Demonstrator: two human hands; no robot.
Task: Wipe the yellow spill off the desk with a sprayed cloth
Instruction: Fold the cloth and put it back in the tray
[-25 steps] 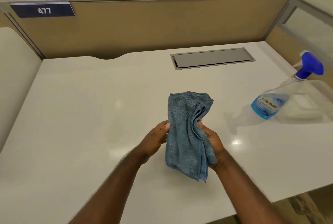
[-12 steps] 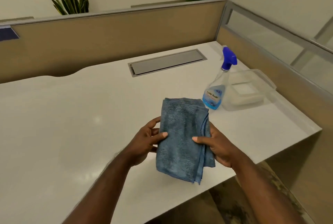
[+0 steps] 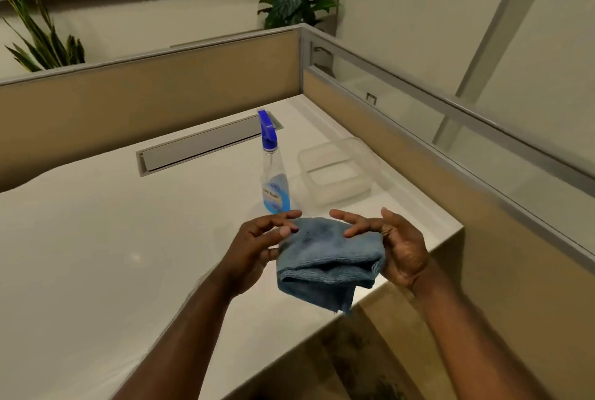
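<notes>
A folded blue cloth (image 3: 325,254) is held above the white desk (image 3: 96,254), near its right front corner. My left hand (image 3: 257,248) grips the cloth's left side with thumb on top. My right hand (image 3: 396,245) holds the right side, its fingers spread over the top. Just behind the cloth stands a clear spray bottle (image 3: 273,180) with a blue trigger head and a little blue liquid. No yellow spill shows on the desk surface in view.
A clear plastic container (image 3: 335,174) sits right of the bottle. A grey cable hatch (image 3: 206,145) is set into the desk's back. Tan partitions (image 3: 161,90) close the back and right sides. Potted plants stand behind them. Floor lies past the front edge.
The view has swung right and closer to the desk corner. The cloth, hanging upright before, is now folded over flatter between both hands, nearer the spray bottle.
</notes>
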